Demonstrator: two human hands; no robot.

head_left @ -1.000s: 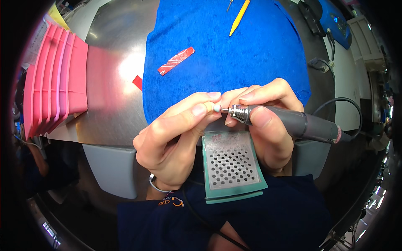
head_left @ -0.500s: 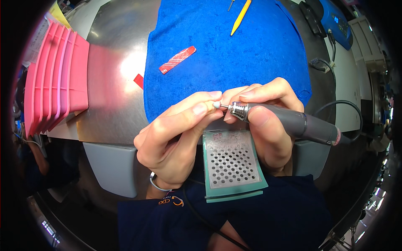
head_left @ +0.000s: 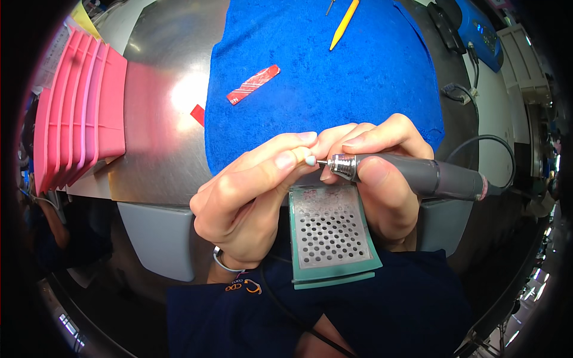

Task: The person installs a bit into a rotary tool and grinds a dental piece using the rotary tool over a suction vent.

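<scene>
Faces a steel worktop (head_left: 158, 164) stretching ahead of both hands and out to either side. Has a blue cloth (head_left: 334, 86) spread on it straight ahead of the fingers, near edge partly hidden behind the knuckles. Wears a navy shirt (head_left: 412, 298) on the body side of the wrists. Has a pink ribbed rack (head_left: 83, 113) well out to the left of the left hand (head_left: 242, 197).

Draws that left hand into a narrow pinch, thumb against fingers. Curls the right hand (head_left: 394, 197) into a closed grip, thumb opposite the fingers. Has a perforated plate (head_left: 331, 232) in a green frame between the forearms, below the fingertips. Holds in the right-hand grip a dark grey handpiece (head_left: 418, 176), nose toward the left fingertips, rear out past the right hand. Has a grey panel (head_left: 158, 238) left of the left wrist, and a blue control box (head_left: 480, 36) far ahead and right of the right hand.

Shows a black cord (head_left: 504, 143) looping beyond the right hand. Has a yellow pencil-shaped tool (head_left: 344, 27) and, closer, a red strip (head_left: 253, 85) on the cloth ahead of the hands. Points a thin metal shank (head_left: 321, 161) from the handpiece at a small pale-blue piece (head_left: 310, 160), right at the left fingertips; cannot tell pinched there from mounted on the shank.
</scene>
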